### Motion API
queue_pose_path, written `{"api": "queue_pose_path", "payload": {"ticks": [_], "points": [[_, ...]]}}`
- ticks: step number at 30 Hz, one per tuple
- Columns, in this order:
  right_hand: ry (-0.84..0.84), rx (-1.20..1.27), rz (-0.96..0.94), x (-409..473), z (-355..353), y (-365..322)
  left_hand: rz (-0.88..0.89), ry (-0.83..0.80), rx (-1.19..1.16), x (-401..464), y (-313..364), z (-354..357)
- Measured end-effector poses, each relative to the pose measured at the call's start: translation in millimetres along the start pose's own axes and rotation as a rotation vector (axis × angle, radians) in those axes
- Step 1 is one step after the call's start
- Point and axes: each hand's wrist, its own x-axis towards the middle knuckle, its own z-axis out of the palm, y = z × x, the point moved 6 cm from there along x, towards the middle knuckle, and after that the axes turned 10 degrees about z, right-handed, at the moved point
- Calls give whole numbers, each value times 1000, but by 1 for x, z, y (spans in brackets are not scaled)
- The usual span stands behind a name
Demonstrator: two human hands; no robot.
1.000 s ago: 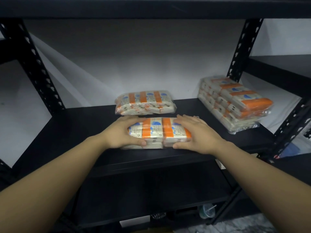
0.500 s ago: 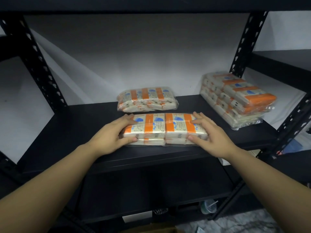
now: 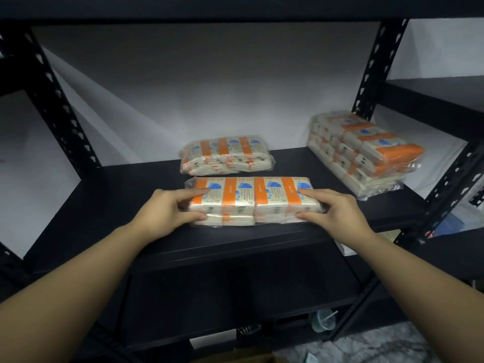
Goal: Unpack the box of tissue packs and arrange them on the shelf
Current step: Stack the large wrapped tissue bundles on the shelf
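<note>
On the shelf point(image 3: 104, 195), both hands' fingers point(image 3: 195, 192) around the front tissue pack point(image 3: 251, 197).

Cream tissue packs point(image 3: 255, 199) banded orange with blue blotches under clear wrap; black shelf point(image 3: 125, 205); white wall point(image 3: 209, 100); marbled grey floor point(image 3: 379, 347).

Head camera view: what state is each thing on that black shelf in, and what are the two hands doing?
Front clear-wrapped bundle of orange-and-white tissue packs: lying flat near the shelf's front edge, gripped at both ends.
Back clear-wrapped bundle of the same packs: lying flat near the wall, untouched.
Right stack of wrapped tissue bundles: piled at the shelf's right end, untouched.
Left hand: grips the front bundle's left end.
Right hand: grips its right end.
Black metal shelf: holds all three.
</note>
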Motion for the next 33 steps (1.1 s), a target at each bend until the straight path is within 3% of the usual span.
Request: {"api": "queue_pose_path", "payload": {"ticks": [7,13,18,23,33], "points": [[50,22,62,6,-33,-12,-8,5,-164,31,15,-22],[185,19,45,15,-100,-35,93,61,-357,103,54,-45],[381,-95,-82,23,-164,-59,230,55,-349,177,99,-53],[529,-153,-50,22,-218,-46,350,28,-258,260,147,-34],[756,-178,-12,17,-231,4,432,-33,-119,385,173,38]]}}
